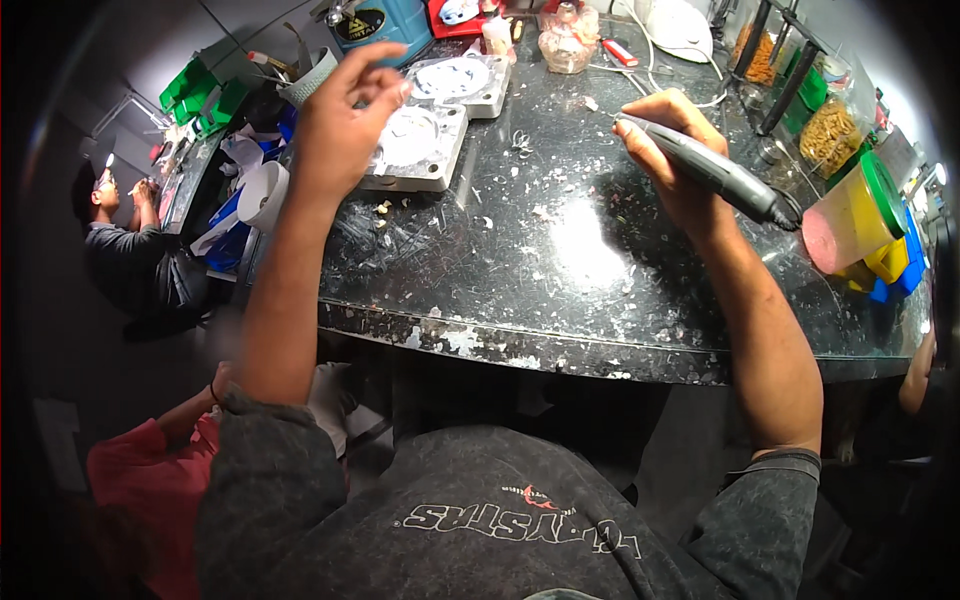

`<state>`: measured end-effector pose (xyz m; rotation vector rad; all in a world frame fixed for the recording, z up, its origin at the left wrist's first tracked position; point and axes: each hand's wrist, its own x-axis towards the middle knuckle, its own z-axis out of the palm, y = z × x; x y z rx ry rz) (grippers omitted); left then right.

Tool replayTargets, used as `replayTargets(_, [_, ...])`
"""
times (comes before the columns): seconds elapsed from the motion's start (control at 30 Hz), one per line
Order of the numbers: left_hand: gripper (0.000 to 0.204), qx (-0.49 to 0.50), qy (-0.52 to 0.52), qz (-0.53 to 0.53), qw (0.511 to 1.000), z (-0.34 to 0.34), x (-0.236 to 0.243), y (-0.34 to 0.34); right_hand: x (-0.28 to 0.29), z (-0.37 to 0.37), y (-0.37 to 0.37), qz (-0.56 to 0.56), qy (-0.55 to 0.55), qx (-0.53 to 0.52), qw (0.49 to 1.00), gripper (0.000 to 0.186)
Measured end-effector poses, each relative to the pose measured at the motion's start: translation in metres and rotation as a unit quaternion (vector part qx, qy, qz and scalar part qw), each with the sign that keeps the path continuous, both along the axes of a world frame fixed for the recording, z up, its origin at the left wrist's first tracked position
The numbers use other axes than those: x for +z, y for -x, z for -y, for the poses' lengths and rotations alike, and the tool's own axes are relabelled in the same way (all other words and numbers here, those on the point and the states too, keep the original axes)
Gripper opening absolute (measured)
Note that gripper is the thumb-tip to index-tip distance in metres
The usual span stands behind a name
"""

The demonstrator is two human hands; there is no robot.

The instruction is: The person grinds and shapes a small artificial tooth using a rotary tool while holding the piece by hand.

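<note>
My left hand (350,135) is raised at the upper left, fingers loosely bent and apart, with nothing visible in them. Behind and beside it are two metal mould blocks (418,178), (488,103) bearing white plaster-like material. My right hand (690,205) grips a dark grey pen-shaped handheld tool (720,172), its slim tip pointing up-left and its coiled cord at the rear. Between my hands a small tangle of metal (520,142) lies on the scuffed black worktop (470,260), among white flecks and scraps.
At right stand a green-lidded tub (850,215), clear jars (830,135) and black posts. Along the back are a blue container (375,22), glass jar (568,40) and white cable. A white bucket (262,200) is at left. Co-workers are at far left (130,250), lower left (150,470) and right edge (918,375).
</note>
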<state>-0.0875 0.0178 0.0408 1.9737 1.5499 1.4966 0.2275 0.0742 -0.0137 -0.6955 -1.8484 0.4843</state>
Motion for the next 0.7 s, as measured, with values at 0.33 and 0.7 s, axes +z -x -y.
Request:
replayTargets(0.33, [0.015,0.109,0.104,-0.403,0.903,-0.024,-0.001,-0.007,-0.001,-0.002,-0.005,0.043,-0.008,-0.001,0.999,0.022])
replayTargets(0.7, [0.021,0.209,0.167,-0.427,0.864,-0.035,0.001,-0.018,0.000,0.001,-0.002,0.038,0.017,0.003,0.999,0.022])
